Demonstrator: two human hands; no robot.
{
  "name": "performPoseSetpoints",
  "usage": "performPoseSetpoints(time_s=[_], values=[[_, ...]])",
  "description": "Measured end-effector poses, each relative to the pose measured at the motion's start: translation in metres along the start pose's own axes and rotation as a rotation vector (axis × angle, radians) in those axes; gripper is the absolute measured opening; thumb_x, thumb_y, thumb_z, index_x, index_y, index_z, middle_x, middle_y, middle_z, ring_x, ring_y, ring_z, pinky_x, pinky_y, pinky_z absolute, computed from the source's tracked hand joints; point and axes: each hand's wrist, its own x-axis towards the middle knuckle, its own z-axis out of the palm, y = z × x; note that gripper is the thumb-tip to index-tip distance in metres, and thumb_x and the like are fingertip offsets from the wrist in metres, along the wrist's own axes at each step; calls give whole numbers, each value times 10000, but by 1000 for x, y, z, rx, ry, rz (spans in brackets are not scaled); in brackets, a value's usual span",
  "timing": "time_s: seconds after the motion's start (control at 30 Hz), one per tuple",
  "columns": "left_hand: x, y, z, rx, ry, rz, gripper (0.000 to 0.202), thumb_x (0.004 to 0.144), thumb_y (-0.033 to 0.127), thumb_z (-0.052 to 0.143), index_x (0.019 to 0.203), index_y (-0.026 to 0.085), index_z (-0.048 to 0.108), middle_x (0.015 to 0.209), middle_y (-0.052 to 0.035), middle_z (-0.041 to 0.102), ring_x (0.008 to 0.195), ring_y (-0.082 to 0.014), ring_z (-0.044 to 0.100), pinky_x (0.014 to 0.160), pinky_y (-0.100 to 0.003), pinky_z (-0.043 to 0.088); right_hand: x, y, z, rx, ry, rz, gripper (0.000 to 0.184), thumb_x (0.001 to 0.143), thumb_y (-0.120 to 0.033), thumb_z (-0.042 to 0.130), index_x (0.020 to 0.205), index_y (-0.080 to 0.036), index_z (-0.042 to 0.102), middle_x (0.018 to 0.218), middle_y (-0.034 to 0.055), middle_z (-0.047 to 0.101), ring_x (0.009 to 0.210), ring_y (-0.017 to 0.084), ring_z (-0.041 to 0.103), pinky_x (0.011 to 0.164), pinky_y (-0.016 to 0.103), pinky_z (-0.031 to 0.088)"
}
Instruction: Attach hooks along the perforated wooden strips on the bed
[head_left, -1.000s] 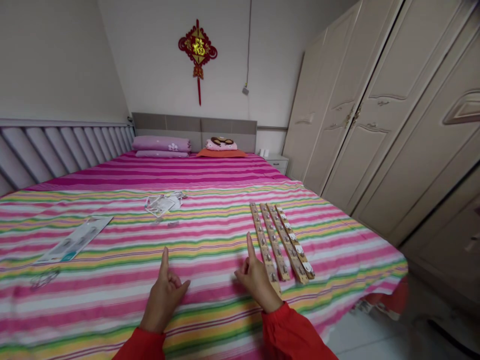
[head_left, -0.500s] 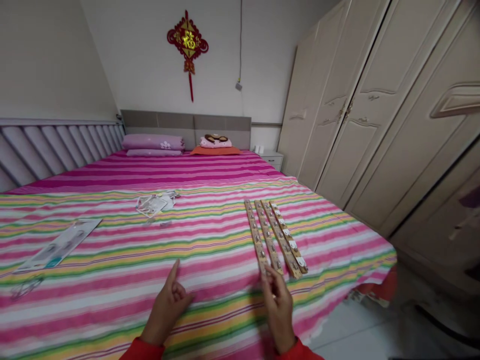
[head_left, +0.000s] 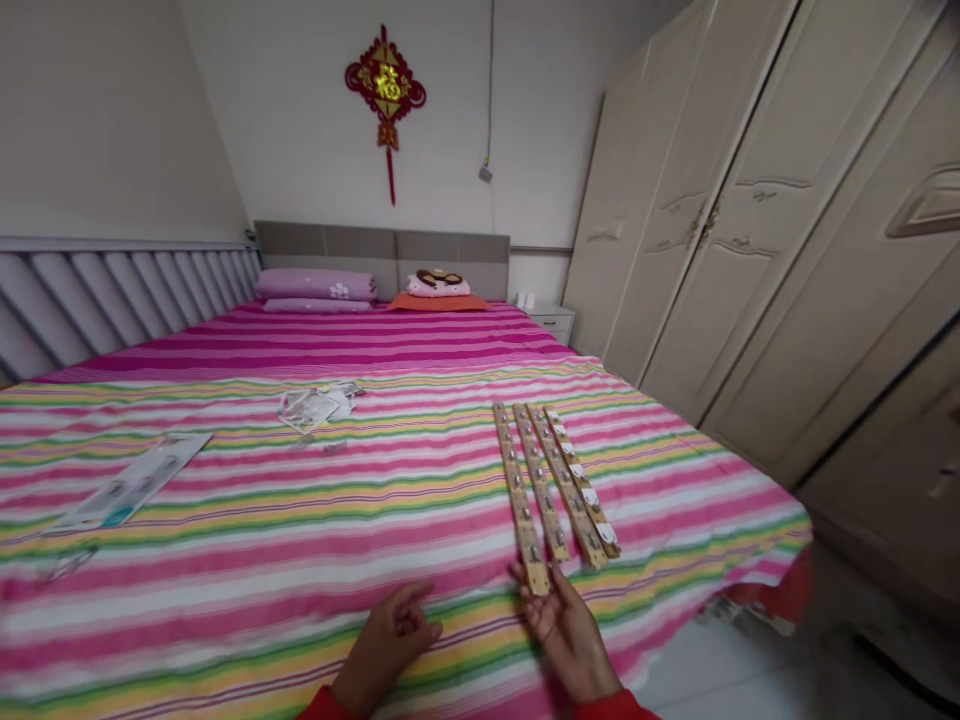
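My right hand [head_left: 564, 632] is at the near end of the leftmost wooden strip [head_left: 517, 490], its thumb on one side and fingertips curled along the other. Small metal fittings run in a row down this strip, too small to name for sure. Two similar strips [head_left: 543, 482] [head_left: 568, 487] lie just right of it, and a fourth strip with white pieces [head_left: 586, 490] is outermost. My left hand [head_left: 391, 640] hovers over the striped cloth to the left, empty, index finger and thumb apart, other fingers curled.
A striped cloth [head_left: 315, 560] covers the near part of the bed. A long clear packet [head_left: 142, 478] and a thin wire-like item [head_left: 71, 562] lie at left. Crumpled packaging [head_left: 319, 404] sits farther back. A wardrobe [head_left: 720, 260] stands at right.
My right hand has turned palm-up and moved nearer, around the leftmost strip's end, which now shows. My left hand has drawn back and right, its index finger no longer pointing forward.
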Motion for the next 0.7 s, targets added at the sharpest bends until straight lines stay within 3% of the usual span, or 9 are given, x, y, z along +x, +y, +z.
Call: performPoseSetpoints(time_s=[0.13,0.2,0.37,0.47,0.57,0.7], values=[[-5,-2,-4,-66,36,-2,658,478,497,791,1004,127,655,555,46,504,546,-96,462,554,-244,353,10,3,-2,94,-206,109,214,732,-298,724,776,-153,573,624,-13,592,462,56,462,433,151,367],[-6,-3,-4,-119,64,4,625,479,515,789,958,132,665,552,50,488,536,-88,452,545,-239,356,12,7,1,91,-250,109,257,737,-331,720,704,-173,520,575,-51,502,441,45,399,412,138,319],[-2,-4,4,-226,163,-18,670,475,592,762,961,142,665,643,7,569,562,-110,516,521,-242,382,9,25,24,59,-196,1,359,729,-416,720,652,-188,454,521,-86,392,391,33,281,366,140,256],[1,-3,7,-302,228,16,711,584,600,704,1139,167,605,940,-91,658,863,-204,619,683,-284,476,6,39,47,17,-139,-16,349,720,-422,727,672,-186,475,512,-82,419,382,35,281,350,143,250],[5,2,11,-394,267,141,815,642,545,696,1336,207,436,1325,-162,503,1209,-269,489,928,-346,441,4,56,73,-59,-111,-21,348,713,-436,724,667,-187,485,487,-82,436,370,42,306,346,149,265],[9,12,17,-395,292,301,1042,604,421,767,1453,259,186,1499,-159,276,1362,-294,296,1052,-391,347,7,85,108,-175,-114,-20,338,685,-484,721,719,-183,570,535,-45,552,457,91,491,442,190,409]])
